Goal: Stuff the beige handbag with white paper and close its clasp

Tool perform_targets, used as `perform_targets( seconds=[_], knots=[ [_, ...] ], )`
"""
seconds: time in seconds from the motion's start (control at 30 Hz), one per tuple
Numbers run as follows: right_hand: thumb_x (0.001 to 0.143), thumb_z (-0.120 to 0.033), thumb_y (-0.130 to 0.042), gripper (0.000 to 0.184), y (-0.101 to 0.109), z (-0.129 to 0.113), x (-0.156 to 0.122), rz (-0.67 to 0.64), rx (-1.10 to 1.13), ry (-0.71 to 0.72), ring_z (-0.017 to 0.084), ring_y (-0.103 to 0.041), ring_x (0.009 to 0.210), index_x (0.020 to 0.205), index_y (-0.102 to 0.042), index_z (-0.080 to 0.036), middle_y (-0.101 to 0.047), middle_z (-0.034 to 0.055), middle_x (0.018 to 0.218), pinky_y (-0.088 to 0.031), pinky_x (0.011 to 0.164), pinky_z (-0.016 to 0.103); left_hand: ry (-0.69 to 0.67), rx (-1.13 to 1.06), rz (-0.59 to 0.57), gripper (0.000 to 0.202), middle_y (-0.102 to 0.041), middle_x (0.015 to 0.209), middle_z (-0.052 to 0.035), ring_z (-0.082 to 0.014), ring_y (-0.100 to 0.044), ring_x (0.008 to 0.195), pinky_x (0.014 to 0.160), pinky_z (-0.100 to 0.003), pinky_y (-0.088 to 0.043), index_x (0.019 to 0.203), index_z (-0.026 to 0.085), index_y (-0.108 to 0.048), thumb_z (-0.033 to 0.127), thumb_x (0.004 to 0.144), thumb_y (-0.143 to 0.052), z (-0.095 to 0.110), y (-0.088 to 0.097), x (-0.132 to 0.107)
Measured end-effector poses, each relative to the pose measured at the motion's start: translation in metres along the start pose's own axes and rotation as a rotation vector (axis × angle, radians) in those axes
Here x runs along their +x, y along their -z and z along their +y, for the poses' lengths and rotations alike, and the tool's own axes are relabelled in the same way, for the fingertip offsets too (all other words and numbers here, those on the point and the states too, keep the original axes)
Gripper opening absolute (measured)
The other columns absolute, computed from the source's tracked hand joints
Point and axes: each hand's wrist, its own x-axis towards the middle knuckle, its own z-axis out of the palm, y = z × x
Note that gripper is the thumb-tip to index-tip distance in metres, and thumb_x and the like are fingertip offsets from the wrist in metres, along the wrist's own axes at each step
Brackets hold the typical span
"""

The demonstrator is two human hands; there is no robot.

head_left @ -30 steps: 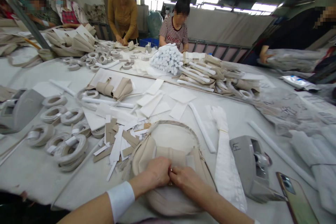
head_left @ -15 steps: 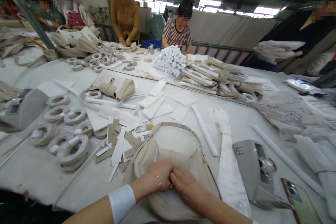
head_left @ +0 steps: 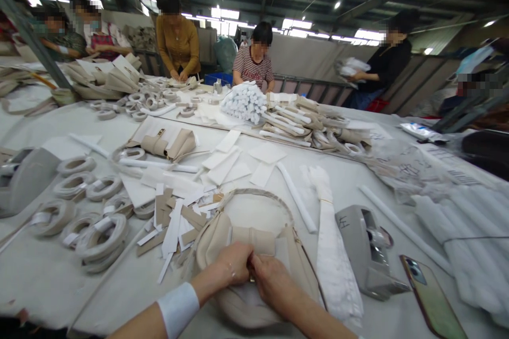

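Note:
A beige handbag (head_left: 222, 233) with a braided handle lies flat on the white table in front of me. My left hand (head_left: 234, 264) and my right hand (head_left: 272, 280) meet at the middle of its front, fingers pinched together on a small metal clasp that I can barely see between them. A white band wraps my left wrist. Loose beige and white paper strips (head_left: 175, 217) lie just left of the bag.
A grey tape dispenser (head_left: 363, 251) and a phone (head_left: 431, 299) sit at my right, another dispenser (head_left: 24, 177) at far left. Coiled beige straps (head_left: 95, 228), white tubes (head_left: 244, 100) and a second bag (head_left: 169, 143) cover the table. Several people work along the far side.
My hands stay pinched at the bag's clasp. The view has shifted right and up, and a person in black with a white bundle now stands farther back.

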Motion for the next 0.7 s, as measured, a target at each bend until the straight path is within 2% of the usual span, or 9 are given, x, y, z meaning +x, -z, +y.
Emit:
perform_targets(
  seconds=[0.13, 0.2, 0.3, 0.4, 0.5, 0.6, 0.63, 0.7],
  knots=[
    [0.088, -0.016, -0.042, 0.020, 0.011, -0.009, -0.007, 0.054, 0.054, -0.052, 0.020, -0.061, 0.081, 0.097, -0.059, -0.016, -0.067, 0.0076, 0.089, -0.044, 0.072, 0.029, -0.018, -0.028, 0.003, 0.028, -0.068, 0.082, -0.0043, -0.0214, -0.064, 0.074, 0.056, -0.027, -0.041, 0.086, 0.019, -0.065, 0.039, 0.068, -0.071, -0.003, 0.002, 0.000],
    [0.090, -0.023, -0.045, 0.021, 0.020, -0.014, -0.017, 0.106, 0.020, -0.055, 0.021, -0.061, 0.085, 0.105, -0.059, -0.017, -0.067, 0.0087, 0.093, -0.045, 0.076, 0.031, -0.021, -0.044, 0.009, 0.034, -0.068, 0.082, -0.0028, -0.0202, -0.063, 0.074, 0.055, -0.025, -0.039, 0.088, 0.019, -0.064, 0.043, 0.065, -0.073, -0.005, 0.005, -0.002],
    [0.085, -0.044, -0.058, 0.041, 0.031, -0.016, -0.040, 0.195, -0.081, -0.014, 0.027, -0.058, 0.099, 0.118, -0.056, -0.020, -0.065, 0.0103, 0.106, -0.041, 0.091, 0.043, -0.018, -0.054, 0.028, 0.033, -0.067, 0.083, -0.0022, -0.0188, -0.062, 0.075, 0.057, -0.024, -0.039, 0.091, 0.019, -0.062, 0.038, 0.067, -0.071, -0.007, 0.011, -0.007],
    [0.070, -0.064, -0.066, 0.070, 0.030, -0.004, -0.065, 0.237, -0.185, 0.061, 0.035, -0.051, 0.114, 0.125, -0.053, -0.022, -0.060, 0.0127, 0.123, -0.027, 0.103, 0.059, -0.026, -0.057, 0.045, 0.026, -0.067, 0.086, -0.0029, -0.0191, -0.062, 0.079, 0.063, -0.026, -0.041, 0.093, 0.019, -0.061, 0.037, 0.075, -0.063, -0.002, 0.019, -0.019],
    [0.065, -0.062, -0.071, 0.081, 0.019, 0.015, -0.077, 0.254, -0.258, 0.139, 0.036, -0.046, 0.122, 0.133, -0.048, -0.023, -0.053, 0.0142, 0.134, -0.023, 0.107, 0.060, -0.075, 0.014, 0.082, 0.035, -0.065, 0.100, -0.0068, -0.0235, -0.060, 0.094, 0.079, -0.032, -0.043, 0.096, 0.019, -0.061, 0.050, 0.081, -0.057, 0.004, 0.024, -0.039],
    [0.063, -0.056, -0.077, 0.084, 0.011, 0.028, -0.073, 0.269, -0.277, 0.162, 0.035, -0.048, 0.122, 0.134, -0.047, -0.024, -0.053, 0.0144, 0.135, -0.028, 0.106, 0.057, -0.163, 0.206, 0.119, 0.069, -0.059, 0.118, -0.0108, -0.0337, -0.051, 0.111, 0.097, -0.046, -0.037, 0.111, 0.022, -0.059, 0.074, 0.065, -0.062, -0.001, 0.016, -0.061],
    [0.063, -0.055, -0.078, 0.084, 0.011, 0.030, -0.071, 0.272, -0.276, 0.166, 0.035, -0.048, 0.121, 0.134, -0.047, -0.023, -0.053, 0.0145, 0.134, -0.029, 0.106, 0.057, -0.176, 0.263, 0.134, 0.080, -0.055, 0.127, -0.0113, -0.0369, -0.047, 0.117, 0.100, -0.050, -0.033, 0.119, 0.023, -0.056, 0.077, 0.060, -0.064, -0.006, 0.010, -0.067],
    [0.061, -0.054, -0.079, 0.085, 0.011, 0.032, -0.064, 0.263, -0.269, 0.164, 0.035, -0.048, 0.121, 0.134, -0.048, -0.023, -0.053, 0.0148, 0.134, -0.029, 0.106, 0.057, -0.156, 0.331, 0.170, 0.092, -0.043, 0.142, -0.0109, -0.0403, -0.037, 0.127, 0.105, -0.056, -0.026, 0.135, 0.027, -0.043, 0.074, 0.060, -0.067, -0.017, -0.004, -0.075]
  ],
)
